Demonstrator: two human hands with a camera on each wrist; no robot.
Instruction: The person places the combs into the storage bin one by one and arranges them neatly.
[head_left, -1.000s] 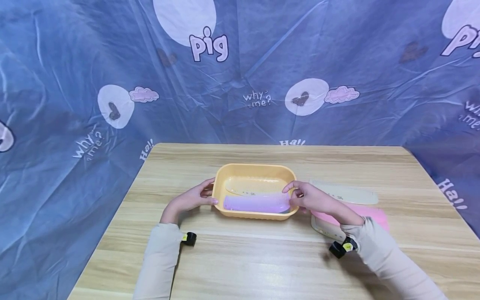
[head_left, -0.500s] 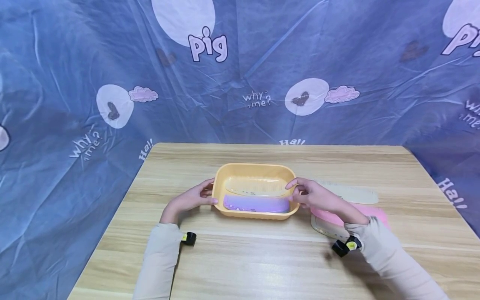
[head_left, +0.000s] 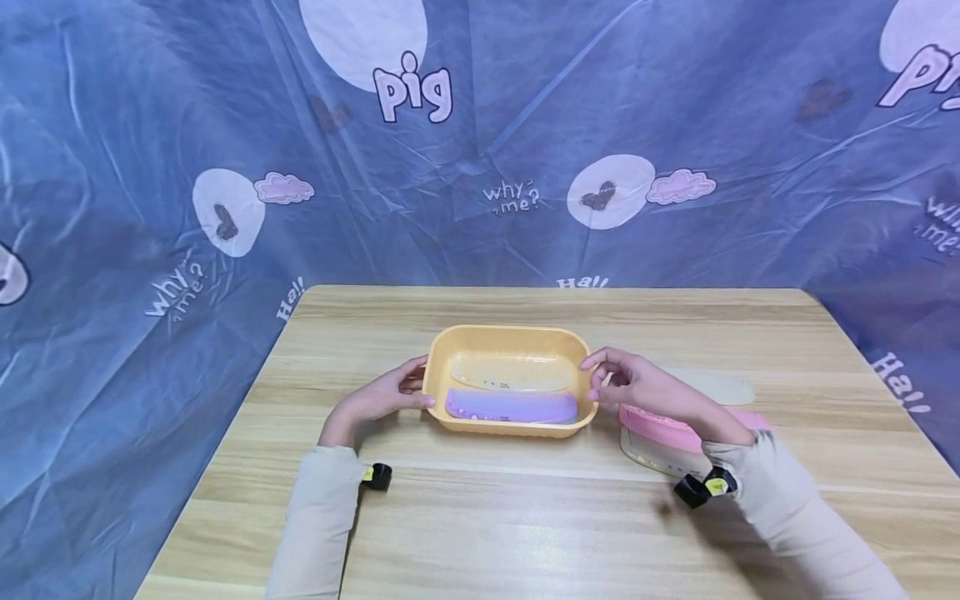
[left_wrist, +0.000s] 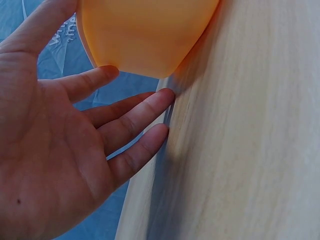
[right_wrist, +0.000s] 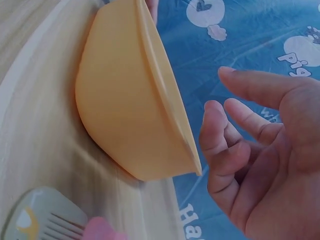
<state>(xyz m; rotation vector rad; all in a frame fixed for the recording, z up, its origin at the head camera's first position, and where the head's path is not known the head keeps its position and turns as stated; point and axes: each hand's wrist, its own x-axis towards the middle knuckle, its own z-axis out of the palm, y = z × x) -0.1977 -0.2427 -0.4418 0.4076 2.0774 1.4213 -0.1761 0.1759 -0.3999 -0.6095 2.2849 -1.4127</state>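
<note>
A yellow plastic basin (head_left: 510,429) stands on the table with two combs lying inside. One is a pale translucent comb (head_left: 510,374) at the back; the other, a purple comb (head_left: 512,407), lies in front. My left hand (head_left: 382,394) touches the basin's left end. Its fingers (left_wrist: 137,117) are spread and fairly straight in the left wrist view, one fingertip against the basin wall. Beside the right rim is my right hand (head_left: 645,386), with loosely bent fingers and nothing between them. In the right wrist view a gap separates these fingers from the basin (right_wrist: 120,90).
Right of the basin, partly under my right arm, lie a pale comb (head_left: 720,387), a pink comb (head_left: 663,429) and another pale comb (head_left: 652,452). The wooden table (head_left: 480,517) ends at a blue printed cloth (head_left: 480,242) behind.
My right hand has let go of the purple comb and drawn back to the right, out over the basin's rim. The purple comb has settled flat inside. My left hand stays put.
</note>
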